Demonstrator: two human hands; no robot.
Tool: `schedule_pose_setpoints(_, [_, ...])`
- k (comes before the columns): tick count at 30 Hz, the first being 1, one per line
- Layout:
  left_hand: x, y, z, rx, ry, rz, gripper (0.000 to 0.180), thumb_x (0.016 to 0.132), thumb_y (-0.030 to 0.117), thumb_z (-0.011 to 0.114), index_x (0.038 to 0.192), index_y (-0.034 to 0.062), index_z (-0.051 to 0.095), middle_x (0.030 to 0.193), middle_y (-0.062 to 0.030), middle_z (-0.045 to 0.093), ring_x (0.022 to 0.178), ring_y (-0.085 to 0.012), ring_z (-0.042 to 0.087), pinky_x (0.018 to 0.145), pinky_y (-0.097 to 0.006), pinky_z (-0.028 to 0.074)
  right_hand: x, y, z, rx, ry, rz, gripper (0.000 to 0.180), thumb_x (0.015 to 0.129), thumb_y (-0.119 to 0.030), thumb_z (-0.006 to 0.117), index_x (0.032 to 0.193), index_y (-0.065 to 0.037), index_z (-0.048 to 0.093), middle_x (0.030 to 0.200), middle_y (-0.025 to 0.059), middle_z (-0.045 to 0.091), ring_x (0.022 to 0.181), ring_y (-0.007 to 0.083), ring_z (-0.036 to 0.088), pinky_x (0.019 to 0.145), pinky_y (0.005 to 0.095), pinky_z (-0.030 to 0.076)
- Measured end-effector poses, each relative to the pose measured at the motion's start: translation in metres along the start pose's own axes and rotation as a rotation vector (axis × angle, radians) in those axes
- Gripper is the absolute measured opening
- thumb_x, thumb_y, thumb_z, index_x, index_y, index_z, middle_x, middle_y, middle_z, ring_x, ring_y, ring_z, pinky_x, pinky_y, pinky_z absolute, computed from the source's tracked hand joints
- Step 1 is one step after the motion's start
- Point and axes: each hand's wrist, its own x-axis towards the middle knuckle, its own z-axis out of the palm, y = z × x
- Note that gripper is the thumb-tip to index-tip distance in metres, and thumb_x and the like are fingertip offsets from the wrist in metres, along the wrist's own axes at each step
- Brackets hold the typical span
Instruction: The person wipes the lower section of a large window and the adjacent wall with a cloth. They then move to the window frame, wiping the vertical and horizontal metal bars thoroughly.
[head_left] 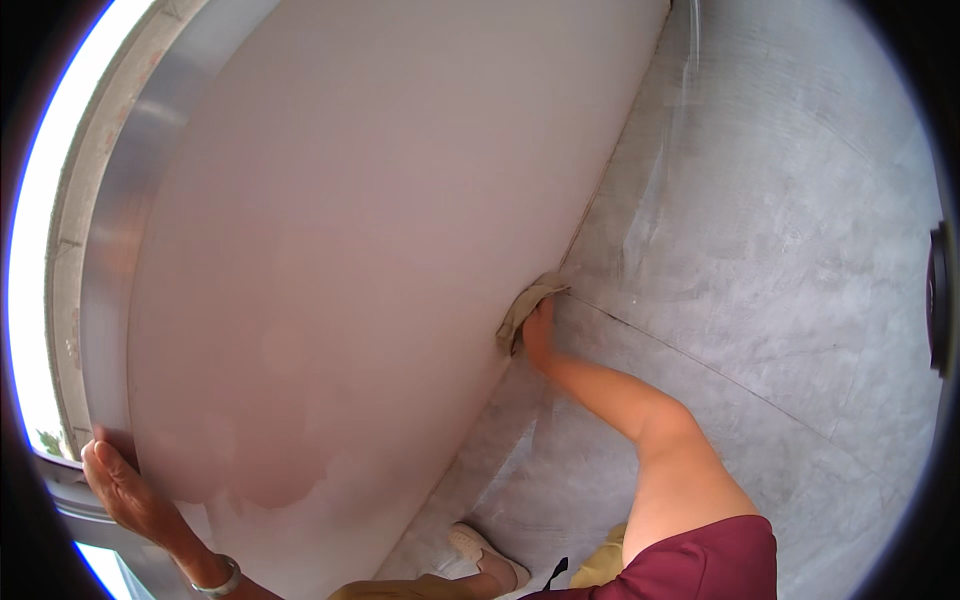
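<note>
A folded, beige-brown cloth [519, 312] is pressed against the foot of the pale wall [330, 230], where it meets the grey floor. My right hand [537, 335] is closed on the cloth, its fingers partly hidden behind the folds. The right arm reaches up and left from a maroon sleeve. At the far left, my left hand [125, 490] rests on the shiny metal ledge [110, 290] along the wall's top edge. Its fingers look extended against the ledge, though their tips are hard to make out. A silver bracelet [228, 577] circles the left wrist.
Smeared grey floor [760, 270] with a thin seam spreads to the right. Damp-looking darker patches [275, 470] mark the lower wall. My foot in a light shoe [480, 550] stands near the wall's base. Bright daylight shows beyond the ledge; a dark object [937, 300] sits at the right rim.
</note>
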Motion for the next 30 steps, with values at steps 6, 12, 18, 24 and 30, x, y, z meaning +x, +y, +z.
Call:
schedule_pose_setpoints(6, [0.001, -0.017, -0.011, 0.200, 0.098, 0.169, 0.049, 0.108, 0.045, 0.037, 0.082, 0.0062, 0.053, 0.080, -0.0065, 0.054, 0.080, -0.0237, 0.055, 0.074, -0.038, 0.048, -0.004, -0.104, 0.070, 0.246, 0.299, 0.793, 0.045, 0.102, -0.018, 0.030, 0.145, -0.005, 0.035, 0.142, 0.0098, 0.045, 0.117, 0.0270, 0.047, 0.103, 0.0339, 0.035])
schedule_pose_setpoints(12, [0.014, -0.028, -0.026, 0.076, 0.079, 0.229, 0.044, 0.107, 0.040, 0.041, 0.081, 0.0053, 0.051, 0.078, -0.0107, 0.052, 0.080, -0.0291, 0.054, 0.073, -0.040, 0.046, -0.041, -0.246, 0.156, -0.272, 0.136, -0.041, 0.041, 0.097, -0.009, 0.039, 0.135, 0.003, 0.042, 0.146, 0.0244, 0.040, 0.132, 0.0437, 0.039, 0.112, 0.0486, 0.032])
schedule_pose_setpoints(18, [0.036, -0.035, -0.056, -0.140, -0.054, 0.264, 0.042, 0.103, 0.040, 0.044, 0.082, 0.0042, 0.050, 0.083, -0.0115, 0.052, 0.083, -0.0310, 0.053, 0.075, -0.043, 0.043, -0.171, -0.399, 0.238, -0.567, -0.095, -1.219, 0.048, 0.081, 0.002, 0.055, 0.128, 0.012, 0.047, 0.134, 0.0285, 0.044, 0.130, 0.0549, 0.037, 0.105, 0.0599, 0.032])
schedule_pose_setpoints(24, [0.046, -0.061, -0.071, -0.409, -0.172, 0.176, 0.039, 0.101, 0.036, 0.046, 0.082, 0.0022, 0.051, 0.083, -0.0129, 0.050, 0.083, -0.0325, 0.050, 0.072, -0.043, 0.042, -0.227, -0.360, 0.243, -0.697, -0.980, -1.842, 0.032, 0.086, -0.027, 0.062, 0.114, -0.016, 0.069, 0.131, 0.0056, 0.058, 0.135, 0.0348, 0.045, 0.113, 0.0590, 0.031])
schedule_pose_setpoints(30, [0.043, -0.063, -0.067, -0.291, -0.126, 0.203, 0.049, 0.103, 0.045, 0.038, 0.081, 0.0036, 0.050, 0.082, -0.0126, 0.048, 0.081, -0.0315, 0.050, 0.073, -0.042, 0.041, -0.217, -0.384, 0.265, -0.582, -0.877, -2.185, 0.028, 0.093, -0.025, 0.055, 0.117, -0.016, 0.067, 0.130, 0.0041, 0.059, 0.126, 0.0262, 0.053, 0.113, 0.0530, 0.037])
